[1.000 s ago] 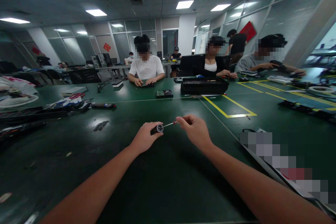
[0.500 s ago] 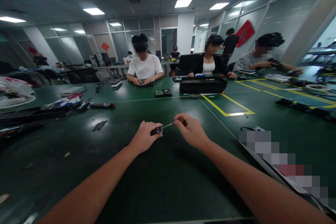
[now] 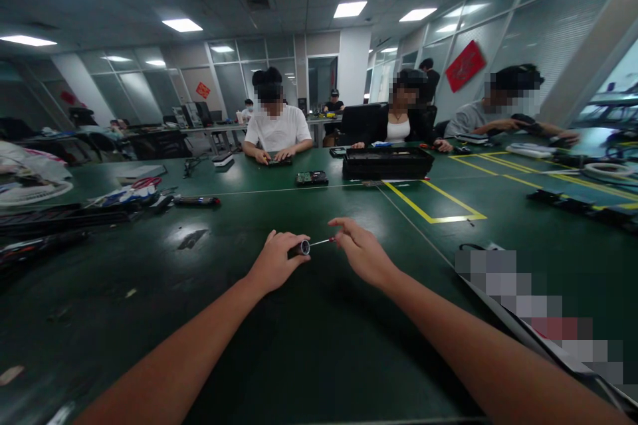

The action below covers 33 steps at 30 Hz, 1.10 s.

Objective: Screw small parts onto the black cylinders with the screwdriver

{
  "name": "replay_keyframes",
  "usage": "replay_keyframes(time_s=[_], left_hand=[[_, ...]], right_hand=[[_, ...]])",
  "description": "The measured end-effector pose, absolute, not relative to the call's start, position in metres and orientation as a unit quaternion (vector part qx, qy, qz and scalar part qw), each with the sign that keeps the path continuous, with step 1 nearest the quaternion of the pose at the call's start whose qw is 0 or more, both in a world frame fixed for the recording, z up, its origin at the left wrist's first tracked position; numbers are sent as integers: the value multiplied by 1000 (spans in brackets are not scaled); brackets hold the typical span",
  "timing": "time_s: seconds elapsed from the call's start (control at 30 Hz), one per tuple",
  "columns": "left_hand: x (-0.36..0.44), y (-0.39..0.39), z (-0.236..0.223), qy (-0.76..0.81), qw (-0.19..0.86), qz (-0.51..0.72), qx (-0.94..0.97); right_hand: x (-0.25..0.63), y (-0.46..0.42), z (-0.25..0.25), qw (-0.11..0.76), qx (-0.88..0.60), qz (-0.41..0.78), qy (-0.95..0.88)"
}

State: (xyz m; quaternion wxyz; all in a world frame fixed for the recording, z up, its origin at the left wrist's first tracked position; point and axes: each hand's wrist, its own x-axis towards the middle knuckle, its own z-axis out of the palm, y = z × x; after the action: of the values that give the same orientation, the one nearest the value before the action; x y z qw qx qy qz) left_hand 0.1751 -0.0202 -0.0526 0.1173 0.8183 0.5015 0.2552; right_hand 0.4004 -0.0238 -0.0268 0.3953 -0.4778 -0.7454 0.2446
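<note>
My left hand (image 3: 273, 260) is closed around a short dark cylinder (image 3: 304, 248), whose open end with a silvery rim faces right and toward me. From the right, the thin metal shaft of a small screwdriver (image 3: 321, 242) with a red handle reaches that end. Whether its tip touches a screw I cannot make out. My right hand (image 3: 367, 254) has the handle between thumb and fingers, with the index finger lifted and stretched out above it. Most of the handle is hidden by the fingers. Both hands are just over the green table (image 3: 299, 339).
Ahead are a circuit board (image 3: 312, 178) and a black bin (image 3: 387, 164). A dark pen-like tool (image 3: 197, 201) lies left, near tools and cables (image 3: 130, 194). Yellow tape (image 3: 456, 219) marks the right side. Several people sit across the table.
The index finger of my right hand has lifted off the screwdriver handle and straightened. My left hand and the cylinder stay nearly in place; the view has shifted slightly.
</note>
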Motion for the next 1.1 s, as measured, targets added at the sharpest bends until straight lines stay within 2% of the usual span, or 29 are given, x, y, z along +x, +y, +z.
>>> replay_keyframes(time_s=[0.13, 0.33, 0.5, 0.73, 0.9, 1.0, 1.1], left_hand=[[176, -22, -52, 499, 122, 255, 819], [176, -24, -49, 503, 125, 250, 818], [175, -23, -49, 509, 126, 253, 813], [177, -24, -49, 506, 129, 255, 814], [179, -27, -41, 471, 105, 268, 834], [179, -23, -44, 489, 113, 241, 830], [177, -20, -50, 506, 134, 220, 823]], right_hand=[[400, -21, -28, 377, -517, 221, -736], [400, -22, -32, 405, -484, 287, -720], [403, -16, -36, 390, -513, 276, -713], [398, -14, -37, 491, -456, 415, -615], [397, -6, -43, 547, -437, 560, -442], [399, 0, -49, 577, -472, 537, -395], [401, 2, -54, 578, -490, 487, -435]])
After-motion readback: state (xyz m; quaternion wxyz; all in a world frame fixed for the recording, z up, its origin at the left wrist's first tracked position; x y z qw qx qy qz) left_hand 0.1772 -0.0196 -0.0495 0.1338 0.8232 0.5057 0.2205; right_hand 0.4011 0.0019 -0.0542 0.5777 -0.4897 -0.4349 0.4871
